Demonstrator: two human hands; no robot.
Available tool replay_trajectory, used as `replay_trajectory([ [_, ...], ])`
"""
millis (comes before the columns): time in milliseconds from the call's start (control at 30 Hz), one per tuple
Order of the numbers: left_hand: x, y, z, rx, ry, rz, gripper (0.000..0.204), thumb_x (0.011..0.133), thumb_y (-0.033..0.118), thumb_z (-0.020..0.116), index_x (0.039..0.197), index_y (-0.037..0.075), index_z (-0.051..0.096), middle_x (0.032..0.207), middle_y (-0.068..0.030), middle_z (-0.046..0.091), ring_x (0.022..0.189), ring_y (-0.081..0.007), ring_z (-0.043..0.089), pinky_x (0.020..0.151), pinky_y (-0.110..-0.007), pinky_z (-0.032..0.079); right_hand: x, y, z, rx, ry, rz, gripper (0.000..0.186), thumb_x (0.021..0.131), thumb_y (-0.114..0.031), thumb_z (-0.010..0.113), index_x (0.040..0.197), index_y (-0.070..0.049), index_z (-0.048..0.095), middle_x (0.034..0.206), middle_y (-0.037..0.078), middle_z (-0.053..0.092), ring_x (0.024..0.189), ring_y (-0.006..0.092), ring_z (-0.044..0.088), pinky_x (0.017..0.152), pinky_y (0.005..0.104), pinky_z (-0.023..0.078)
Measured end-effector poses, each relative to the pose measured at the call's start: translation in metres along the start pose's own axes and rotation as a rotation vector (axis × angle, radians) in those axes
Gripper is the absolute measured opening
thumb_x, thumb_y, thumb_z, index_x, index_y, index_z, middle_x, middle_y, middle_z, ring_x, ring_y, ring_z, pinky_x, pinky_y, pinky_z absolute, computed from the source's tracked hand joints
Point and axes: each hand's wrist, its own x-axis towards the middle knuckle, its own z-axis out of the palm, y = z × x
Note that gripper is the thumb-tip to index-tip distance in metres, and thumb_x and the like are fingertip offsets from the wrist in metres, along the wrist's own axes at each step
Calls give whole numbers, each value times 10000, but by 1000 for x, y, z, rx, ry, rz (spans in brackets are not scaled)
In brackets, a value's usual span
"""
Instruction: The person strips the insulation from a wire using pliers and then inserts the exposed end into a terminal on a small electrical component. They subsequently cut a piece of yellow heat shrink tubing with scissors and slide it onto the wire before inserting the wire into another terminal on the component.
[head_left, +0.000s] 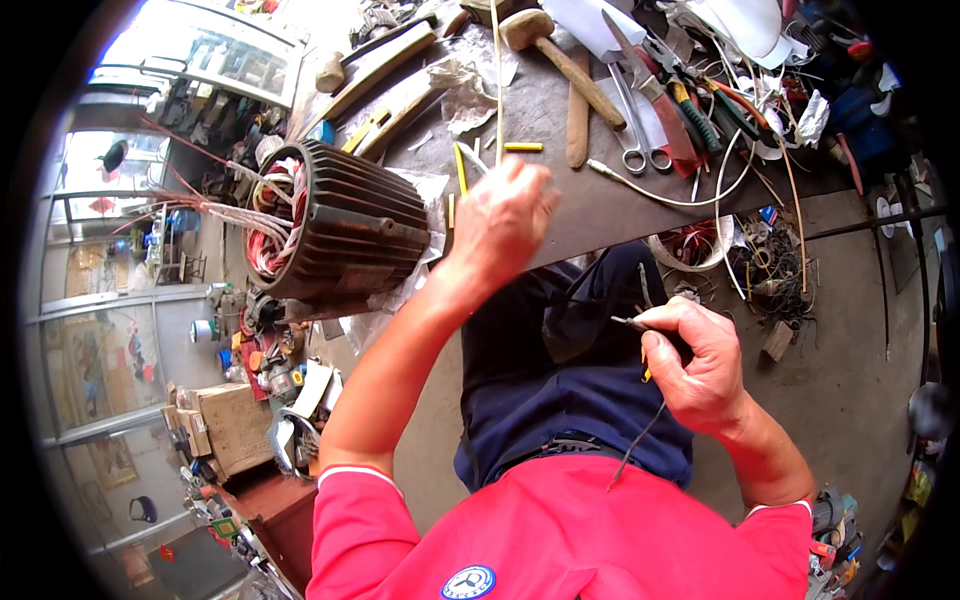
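Observation:
My left hand (505,215) is over the table's near edge, its fingers curled down beside the end of a long pale tube (499,85). What lies between those fingers is hidden. Short yellow sleeve pieces (523,147) lie around it. To its left rests a ribbed motor housing (365,225), with bundled red and white winding leads (275,215) coming out of its open end. Above my lap, my right hand (700,365) is closed on a small dark tool (630,322) with a pointed tip and a yellow part. A thin dark cord (638,447) hangs below that hand.
A wooden mallet (565,70), a wooden stick (577,115), scissors (640,105) and several pliers (695,115) lie on the dark tabletop (590,205). A white cable (680,203) loops over its edge. Below stand a bucket of wire (695,245) and tangled wire (775,270).

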Motion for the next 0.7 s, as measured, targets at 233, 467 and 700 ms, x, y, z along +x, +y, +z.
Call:
replay_trajectory([
  [233,49,-65,44,401,-43,-39,153,918,175,644,981,60,721,999,-151,638,1003,-338,624,833,-450,516,-2,0,-6,-74,61,-162,189,829,79,718,1006,12,720,780,71,590,645,163,549,559,284,433],
  [467,-11,19,-16,-1182,-174,-476,159,1036,145,542,1111,12,584,922,-82,634,753,-173,616,712,-326,527,4,-12,-11,-103,103,-189,172,819,64,755,965,2,689,775,85,609,658,200,579,596,300,468],
  [700,-94,64,-56,-1036,-109,-400,194,1062,127,542,1216,11,555,871,-11,534,688,-71,480,635,-228,446,12,-29,6,-157,69,-342,164,834,41,775,971,1,694,825,70,632,677,129,538,583,248,415],
])
